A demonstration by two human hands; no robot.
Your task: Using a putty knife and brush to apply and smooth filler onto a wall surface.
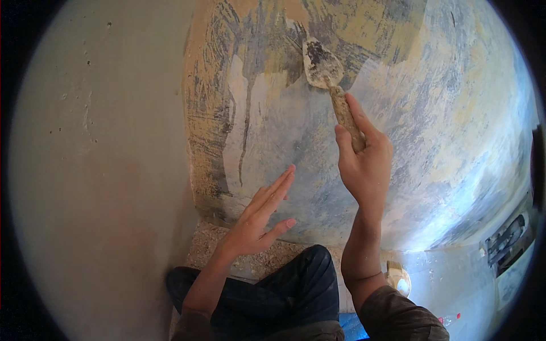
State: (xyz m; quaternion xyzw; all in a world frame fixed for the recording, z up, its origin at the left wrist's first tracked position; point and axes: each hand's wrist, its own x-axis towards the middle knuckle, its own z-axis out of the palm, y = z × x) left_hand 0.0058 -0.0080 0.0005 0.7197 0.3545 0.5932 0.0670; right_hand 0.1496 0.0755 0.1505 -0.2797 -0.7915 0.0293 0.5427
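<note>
A scraper (319,62) with a crusted, leaf-shaped blade is against the upper part of a wall (273,113) patched in yellow, grey, dark and pale layers. My right hand (364,162) grips its rough, plaster-caked handle, pointing upward along the wall. My left hand (261,216) is open lower down and to the left, fingers stretched toward the wall; whether the fingertips touch it I cannot tell.
A plain pitted wall (96,142) meets the patched one at the left. Rubble (207,244) lies along the wall's foot beside my bent, dark-trousered legs (301,273). A lit lamp (401,281), a bottle with a red cap (452,321) and a dark recessed fitting (509,241) are at right.
</note>
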